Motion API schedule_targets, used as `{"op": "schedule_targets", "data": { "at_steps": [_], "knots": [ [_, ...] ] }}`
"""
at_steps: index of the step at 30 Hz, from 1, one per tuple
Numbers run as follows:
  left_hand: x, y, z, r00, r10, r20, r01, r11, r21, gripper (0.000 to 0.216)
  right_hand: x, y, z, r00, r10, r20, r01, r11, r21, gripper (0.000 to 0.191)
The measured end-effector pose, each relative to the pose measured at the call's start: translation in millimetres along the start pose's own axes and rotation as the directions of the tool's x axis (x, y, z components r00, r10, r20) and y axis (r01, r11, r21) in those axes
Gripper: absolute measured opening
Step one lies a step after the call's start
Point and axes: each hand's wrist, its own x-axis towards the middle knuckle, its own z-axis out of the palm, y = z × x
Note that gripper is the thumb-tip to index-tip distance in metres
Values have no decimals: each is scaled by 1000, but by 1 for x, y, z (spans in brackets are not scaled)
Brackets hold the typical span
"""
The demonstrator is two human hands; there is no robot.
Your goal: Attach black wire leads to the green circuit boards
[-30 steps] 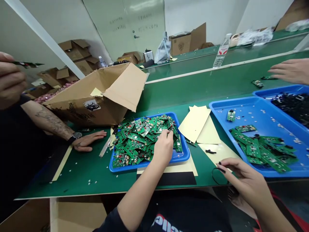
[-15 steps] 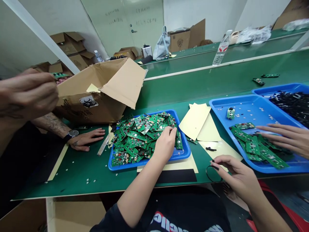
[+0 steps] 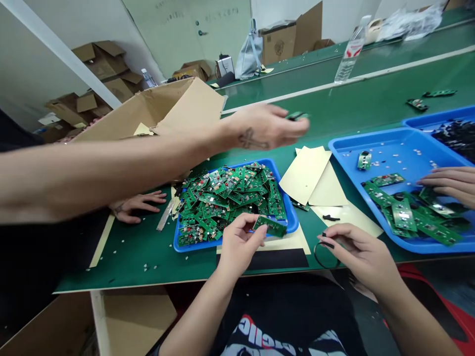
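My left hand (image 3: 239,242) pinches a small green circuit board (image 3: 270,226) just in front of the blue tray (image 3: 282,170), which is heaped with several green boards. My right hand (image 3: 358,254) is closed on a thin black rubber ring (image 3: 323,253) over the table's front edge. A small black part (image 3: 330,217) lies on the yellow paper sheets (image 3: 309,173) between the trays.
A co-worker's arm (image 3: 148,153) reaches across from the left holding a board (image 3: 297,116); their other hand (image 3: 135,205) rests on the table. Another person's hand (image 3: 451,183) is in the large blue tray (image 3: 345,148) at right. An open cardboard box (image 3: 166,106) stands behind.
My left hand has lifted one board out of the heap and drawn it toward me. The co-worker's arm has swung from the far left across the table to the right.
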Motion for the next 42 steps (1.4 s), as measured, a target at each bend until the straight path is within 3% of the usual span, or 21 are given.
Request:
{"op": "schedule_targets", "data": {
  "at_steps": [5, 9, 11, 15, 17, 24, 29, 36, 39, 42],
  "knots": [
    [-10, 7, -1, 985, -171, -24, 161, 961, -226, 24, 3, -17, 8, 995, -37, 97, 30, 997, 71, 13],
    [-13, 9, 7, 938, -338, 81, 343, 859, -381, 31, 6, -27, 13, 983, -74, 166, 70, 997, 33, 16],
    [-13, 9, 12, 937, -349, 24, 326, 848, -418, 32, 6, -29, 16, 980, -81, 180, 77, 997, 33, 15],
    [-12, 5, 19, 942, -280, -182, 180, 885, -430, 33, 2, -30, 26, 973, -94, 211, 75, 992, 98, 10],
    [-13, 2, 21, 949, -246, -199, 143, 894, -425, 33, -1, -30, 32, 970, -108, 216, 78, 987, 142, 8],
    [-18, 0, 17, 977, -210, -24, 180, 883, -433, 35, -1, -32, 37, 972, -156, 176, 139, 984, 109, 4],
    [-16, 4, 13, 896, -402, 187, 443, 795, -414, 36, 3, -29, 30, 954, -240, 180, 246, 969, -11, 6],
    [-13, 9, 21, 865, -470, 177, 485, 687, -541, 37, 7, -33, 26, 918, -284, 277, 313, 948, -64, 8],
    [-14, 10, 23, 882, -419, 216, 470, 751, -463, 36, 10, -35, 26, 905, -303, 299, 339, 937, -78, 9],
    [-14, 9, 23, 943, -272, 190, 315, 916, -248, 22, 12, -37, 25, 900, -310, 305, 355, 930, -100, 9]
  ]
}}
